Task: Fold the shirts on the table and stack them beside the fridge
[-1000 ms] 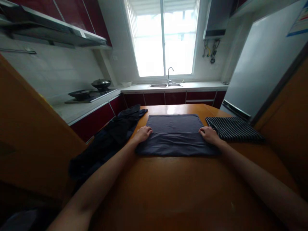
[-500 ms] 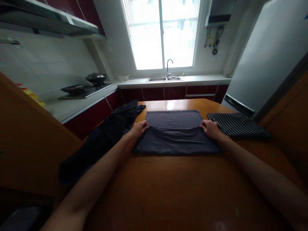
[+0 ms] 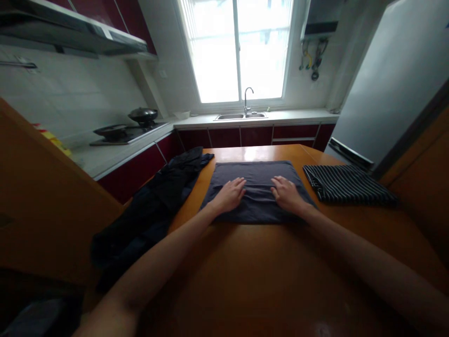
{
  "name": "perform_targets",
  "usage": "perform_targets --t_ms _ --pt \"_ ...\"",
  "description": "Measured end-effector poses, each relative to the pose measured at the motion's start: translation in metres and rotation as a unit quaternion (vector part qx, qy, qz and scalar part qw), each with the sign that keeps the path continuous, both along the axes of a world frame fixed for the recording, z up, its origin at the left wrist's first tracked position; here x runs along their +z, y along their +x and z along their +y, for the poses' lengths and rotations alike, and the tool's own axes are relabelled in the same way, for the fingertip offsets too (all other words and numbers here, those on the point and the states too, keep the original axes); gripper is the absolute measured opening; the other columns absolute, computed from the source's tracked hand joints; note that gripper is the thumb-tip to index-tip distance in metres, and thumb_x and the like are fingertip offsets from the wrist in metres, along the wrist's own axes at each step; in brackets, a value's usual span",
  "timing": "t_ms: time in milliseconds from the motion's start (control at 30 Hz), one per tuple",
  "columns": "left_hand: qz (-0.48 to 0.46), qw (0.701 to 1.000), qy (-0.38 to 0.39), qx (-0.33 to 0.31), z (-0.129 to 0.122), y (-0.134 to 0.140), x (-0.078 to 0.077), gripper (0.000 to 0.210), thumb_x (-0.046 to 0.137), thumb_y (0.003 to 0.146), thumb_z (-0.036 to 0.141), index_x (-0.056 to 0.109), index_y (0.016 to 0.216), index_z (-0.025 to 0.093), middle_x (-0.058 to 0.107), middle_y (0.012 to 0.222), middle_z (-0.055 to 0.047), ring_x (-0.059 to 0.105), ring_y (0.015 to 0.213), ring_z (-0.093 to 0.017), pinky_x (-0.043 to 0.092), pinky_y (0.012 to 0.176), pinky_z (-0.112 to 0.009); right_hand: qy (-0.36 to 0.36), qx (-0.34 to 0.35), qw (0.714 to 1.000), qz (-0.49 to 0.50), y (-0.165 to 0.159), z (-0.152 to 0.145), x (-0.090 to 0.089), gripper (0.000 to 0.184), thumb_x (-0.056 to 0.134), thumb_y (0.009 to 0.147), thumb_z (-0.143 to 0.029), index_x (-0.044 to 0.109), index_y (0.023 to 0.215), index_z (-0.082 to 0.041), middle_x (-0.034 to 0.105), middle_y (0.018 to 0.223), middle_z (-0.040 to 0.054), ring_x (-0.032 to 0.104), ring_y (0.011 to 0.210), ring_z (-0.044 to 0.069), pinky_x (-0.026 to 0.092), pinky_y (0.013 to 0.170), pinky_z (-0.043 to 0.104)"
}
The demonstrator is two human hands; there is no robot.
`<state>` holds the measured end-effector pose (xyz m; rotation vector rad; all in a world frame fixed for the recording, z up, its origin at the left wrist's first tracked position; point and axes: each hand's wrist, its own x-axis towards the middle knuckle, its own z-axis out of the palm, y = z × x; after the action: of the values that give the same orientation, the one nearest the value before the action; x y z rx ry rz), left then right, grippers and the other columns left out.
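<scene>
A dark grey folded garment lies flat on the wooden table in front of me, with some wrinkles across its middle; its exact kind I cannot tell. On its left half rests my left hand, fingers stretched out and holding nothing. My right hand is over the right half, also open with its fingers spread. Both palms face down on the cloth, a gap of bare fabric between them.
Dark rumpled clothes are heaped at the table's left side. A folded black-and-white striped cloth lies on the right. Beyond the wooden table are a sink, a stove with a lidded wok, and a fridge.
Both hands have let go of the garment's side edges and moved inward onto its top. The fingers have opened out, and the fold line across the middle lies flatter.
</scene>
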<state>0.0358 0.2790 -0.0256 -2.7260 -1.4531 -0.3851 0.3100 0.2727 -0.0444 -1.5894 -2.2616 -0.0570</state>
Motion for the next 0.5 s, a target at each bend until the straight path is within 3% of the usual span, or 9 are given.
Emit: perform_targets --t_ms 100,200,333,500 --pt "0.036 0.999 -0.026 -0.012 -0.017 0.039 -0.018 0.057 0.027 0.106 0.039 0.032 0.157 0.015 0.029 0.164 -0.011 0.022 0.153 -0.028 0.021 0.122 -0.053 -0.044 0.055 0.997 -0.019 -0.043 -0.017 -0.01 0.059 0.031 0.101 -0.032 0.037 0.154 -0.008 0.03 0.164 0.0152 0.026 0.151 0.029 0.023 0.119 0.051" --pt "0.046 0.998 -0.033 0.017 -0.026 0.045 -0.032 0.059 0.026 0.106 0.043 0.028 0.159 0.019 0.024 0.166 -0.008 0.018 0.154 -0.026 0.017 0.123 -0.054 -0.077 0.064 0.994 -0.034 -0.051 -0.019 -0.02 0.064 0.029 0.102 -0.039 0.031 0.158 -0.009 0.025 0.166 0.0129 0.02 0.153 0.025 0.016 0.122 0.051" --pt "0.045 0.997 -0.036 0.061 -0.029 0.034 -0.035 0.063 0.026 0.104 0.053 0.026 0.16 0.023 0.019 0.168 -0.004 0.012 0.155 -0.029 0.015 0.123 -0.057 -0.121 0.007 0.992 -0.032 -0.017 0.0 -0.022 0.073 0.025 0.101 -0.056 0.028 0.159 -0.012 0.022 0.167 0.0104 0.015 0.155 0.024 0.011 0.123 0.053" --pt "0.039 0.994 -0.062 0.084 -0.032 0.034 -0.03 0.066 0.024 0.103 0.057 0.024 0.161 0.025 0.017 0.168 -0.003 0.01 0.155 -0.031 0.014 0.122 -0.06 -0.145 -0.086 0.985 -0.039 0.032 0.019 -0.017 0.076 0.02 0.102 -0.057 0.03 0.158 -0.007 0.024 0.165 0.0159 0.017 0.154 0.027 0.011 0.123 0.053"
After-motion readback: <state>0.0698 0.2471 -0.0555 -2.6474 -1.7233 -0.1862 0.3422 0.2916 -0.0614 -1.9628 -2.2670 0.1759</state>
